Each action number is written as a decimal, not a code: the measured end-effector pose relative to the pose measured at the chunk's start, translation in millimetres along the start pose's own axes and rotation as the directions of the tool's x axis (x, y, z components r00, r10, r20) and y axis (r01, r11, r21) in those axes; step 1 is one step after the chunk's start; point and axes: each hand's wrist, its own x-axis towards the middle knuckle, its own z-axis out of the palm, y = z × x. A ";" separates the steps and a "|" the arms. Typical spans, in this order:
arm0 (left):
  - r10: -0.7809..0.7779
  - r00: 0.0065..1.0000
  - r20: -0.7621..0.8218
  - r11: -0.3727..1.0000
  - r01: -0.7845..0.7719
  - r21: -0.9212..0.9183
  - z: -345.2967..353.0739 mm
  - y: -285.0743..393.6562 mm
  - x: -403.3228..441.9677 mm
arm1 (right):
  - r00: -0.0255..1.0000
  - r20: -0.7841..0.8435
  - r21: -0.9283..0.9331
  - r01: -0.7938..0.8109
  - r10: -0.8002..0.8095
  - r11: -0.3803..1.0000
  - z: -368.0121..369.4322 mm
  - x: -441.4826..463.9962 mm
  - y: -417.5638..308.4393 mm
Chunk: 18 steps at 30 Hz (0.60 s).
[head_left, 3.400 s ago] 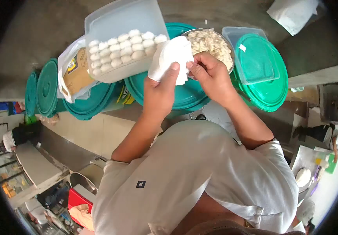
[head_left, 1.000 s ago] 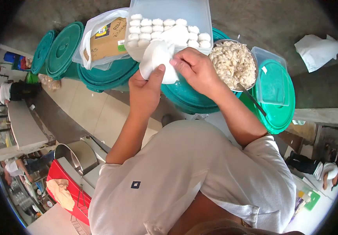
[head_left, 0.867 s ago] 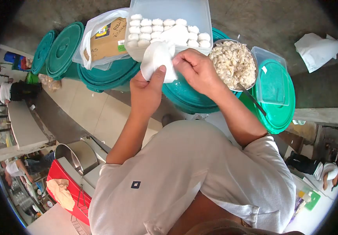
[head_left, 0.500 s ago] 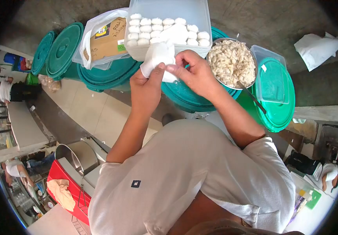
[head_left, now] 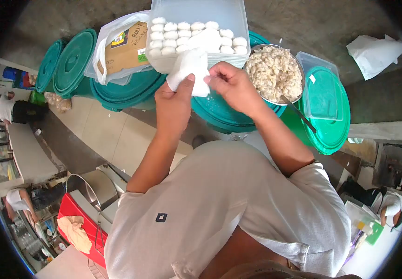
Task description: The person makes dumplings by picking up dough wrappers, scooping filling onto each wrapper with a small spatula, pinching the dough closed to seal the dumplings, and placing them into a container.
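A stack of thin white wrapper sheets (head_left: 188, 67) is gripped by my left hand (head_left: 175, 100), its thumb on top. My right hand (head_left: 231, 86) pinches at the right edge of the sheets with thumb and forefinger. Just beyond them a clear plastic container (head_left: 201, 11) holds rows of white dumplings (head_left: 169, 35), with more white sheets (head_left: 205, 39) lying over some. To the right, a metal bowl (head_left: 298, 95) is filled with a pale chunky mixture (head_left: 273, 69), and a dark-handled utensil (head_left: 303, 116) leans out of it.
Green-lidded tubs (head_left: 74, 63) line up on both sides. A cardboard box (head_left: 125, 49) in a white bag stands at the left; a clear lid (head_left: 321, 93) rests on the right tub. Beyond lies a white bag (head_left: 375, 56). A large pot (head_left: 99, 186) is lower left. Other people are at both sides.
Since the earliest frame the view has shifted, and white sheets now lie over the dumplings. My right hand has moved slightly along the edge of the held stack.
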 end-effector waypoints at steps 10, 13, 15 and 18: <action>-0.093 0.994 0.049 0.995 0.095 -0.031 -5.2 4.4 4.9 | 0.982 0.080 0.309 -0.186 0.169 0.933 -5.0 4.5 -2.2; -0.080 0.994 0.070 0.997 0.080 0.002 -7.5 3.7 6.3 | 0.983 0.075 0.350 -0.184 0.168 0.919 -9.0 6.3 10.7; -0.081 0.994 0.077 0.996 0.079 0.027 -11.8 4.0 8.1 | 0.974 0.099 0.456 -0.226 0.204 0.861 -10.0 10.4 19.7; -0.105 0.994 0.009 0.994 0.105 0.036 -15.6 3.9 10.3 | 0.952 -0.007 0.639 -0.232 0.306 0.734 -12.5 15.3 29.9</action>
